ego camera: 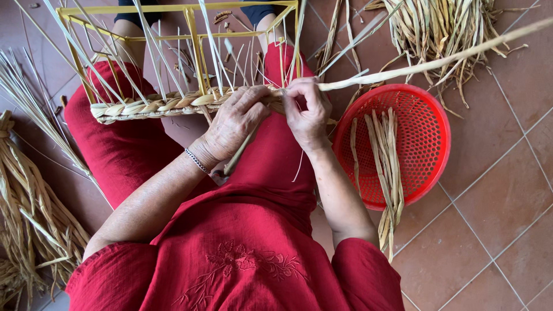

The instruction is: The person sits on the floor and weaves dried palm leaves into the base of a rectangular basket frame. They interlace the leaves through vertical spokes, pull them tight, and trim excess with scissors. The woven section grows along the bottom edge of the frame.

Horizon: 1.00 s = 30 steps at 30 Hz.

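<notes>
A yellow metal wire frame [193, 40] rests on my lap, over red trousers. A thick braid of dried straw [155, 106] runs along its near bottom bar, with thin pale stalks standing up from it. My left hand [235, 122] presses on the braid's right end, fingers curled over it. My right hand [306, 109] pinches a long pale straw strand [438, 60] that stretches away up to the right. A silver bracelet [196, 160] sits on my left wrist.
A round red plastic basket [429, 138] holding several straw strips stands on the tiled floor at my right. A pile of dried straw [443, 29] lies beyond it. More straw bundles [23, 207] lie at my left.
</notes>
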Motion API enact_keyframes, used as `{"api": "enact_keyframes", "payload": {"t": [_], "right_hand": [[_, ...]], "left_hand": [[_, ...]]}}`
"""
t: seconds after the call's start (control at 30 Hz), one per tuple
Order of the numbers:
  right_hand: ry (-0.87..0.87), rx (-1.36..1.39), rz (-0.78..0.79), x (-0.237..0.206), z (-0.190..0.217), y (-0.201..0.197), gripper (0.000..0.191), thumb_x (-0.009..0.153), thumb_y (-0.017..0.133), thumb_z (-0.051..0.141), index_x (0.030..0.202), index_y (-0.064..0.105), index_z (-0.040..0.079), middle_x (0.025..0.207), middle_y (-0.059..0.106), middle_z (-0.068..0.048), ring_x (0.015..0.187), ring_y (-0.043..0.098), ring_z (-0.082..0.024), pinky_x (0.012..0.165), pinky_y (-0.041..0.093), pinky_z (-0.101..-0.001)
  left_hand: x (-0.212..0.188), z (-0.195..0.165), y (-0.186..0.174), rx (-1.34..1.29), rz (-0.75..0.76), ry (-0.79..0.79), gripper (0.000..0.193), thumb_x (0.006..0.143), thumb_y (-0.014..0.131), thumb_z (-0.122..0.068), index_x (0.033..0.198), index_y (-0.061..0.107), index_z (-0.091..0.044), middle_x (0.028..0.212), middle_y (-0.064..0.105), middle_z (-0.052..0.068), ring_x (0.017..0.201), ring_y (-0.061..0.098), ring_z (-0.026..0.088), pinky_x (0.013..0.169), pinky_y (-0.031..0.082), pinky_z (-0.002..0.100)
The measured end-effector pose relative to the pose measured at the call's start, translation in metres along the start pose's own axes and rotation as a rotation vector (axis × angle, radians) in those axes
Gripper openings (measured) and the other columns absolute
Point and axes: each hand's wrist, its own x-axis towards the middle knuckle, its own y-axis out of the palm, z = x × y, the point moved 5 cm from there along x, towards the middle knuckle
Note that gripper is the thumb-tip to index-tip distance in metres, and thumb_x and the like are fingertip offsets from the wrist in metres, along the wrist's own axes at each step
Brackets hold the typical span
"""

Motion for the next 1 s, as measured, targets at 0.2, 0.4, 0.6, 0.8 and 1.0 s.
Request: {"api": "enact_keyframes", "payload": {"t": [0.2, 0.4, 0.6, 0.8, 1.0], "right_hand": [[0.062, -0.012, -0.030, -0.002, -0.003, -0.001, 0.025, 0.090, 0.080, -0.009, 0.100, 0.063, 0.006, 0.094, 0.069, -0.006, 0.088, 0.065, -0.017, 0.077, 0.055, -0.0287], [0.071, -0.066, 0.071, -0.001, 0.017, -0.016, 0.033, 0.085, 0.077, -0.007, 0.115, 0.067, 0.001, 0.102, 0.067, -0.011, 0.093, 0.065, -0.021, 0.083, 0.054, -0.0317], [0.167, 0.000, 0.074, 0.004, 0.007, -0.004, 0.019, 0.090, 0.082, -0.001, 0.101, 0.067, 0.003, 0.090, 0.066, -0.006, 0.078, 0.065, -0.016, 0.071, 0.052, -0.0278], [0.156, 0.025, 0.082, 0.004, 0.002, -0.007, 0.014, 0.095, 0.080, -0.001, 0.099, 0.067, 0.002, 0.090, 0.067, -0.006, 0.080, 0.067, -0.015, 0.074, 0.054, -0.0291], [0.192, 0.016, 0.087, 0.004, 0.001, -0.004, 0.020, 0.092, 0.083, 0.001, 0.096, 0.064, 0.003, 0.086, 0.065, -0.005, 0.077, 0.067, -0.014, 0.071, 0.053, -0.0282]], "left_hand": [[0.011, 0.014, 0.010, -0.073, 0.027, -0.184, 0.017, 0.094, 0.073, -0.006, 0.105, 0.060, -0.004, 0.101, 0.067, 0.009, 0.093, 0.069, 0.031, 0.080, 0.057, 0.042], [0.016, 0.018, 0.003, -0.097, 0.008, -0.217, 0.021, 0.093, 0.075, -0.009, 0.109, 0.062, -0.006, 0.105, 0.066, 0.010, 0.092, 0.071, 0.033, 0.077, 0.058, 0.042], [0.009, 0.009, 0.002, -0.032, 0.031, -0.248, 0.019, 0.092, 0.074, -0.005, 0.109, 0.065, -0.004, 0.118, 0.064, 0.015, 0.084, 0.070, 0.029, 0.067, 0.057, 0.040], [0.009, 0.004, 0.002, -0.019, -0.009, -0.187, 0.021, 0.092, 0.074, -0.005, 0.109, 0.062, -0.004, 0.120, 0.062, 0.011, 0.098, 0.070, 0.029, 0.079, 0.059, 0.039], [0.011, -0.006, 0.006, 0.103, -0.007, -0.155, 0.025, 0.083, 0.072, -0.003, 0.107, 0.064, -0.003, 0.123, 0.060, 0.016, 0.104, 0.067, 0.032, 0.083, 0.058, 0.042]]}}
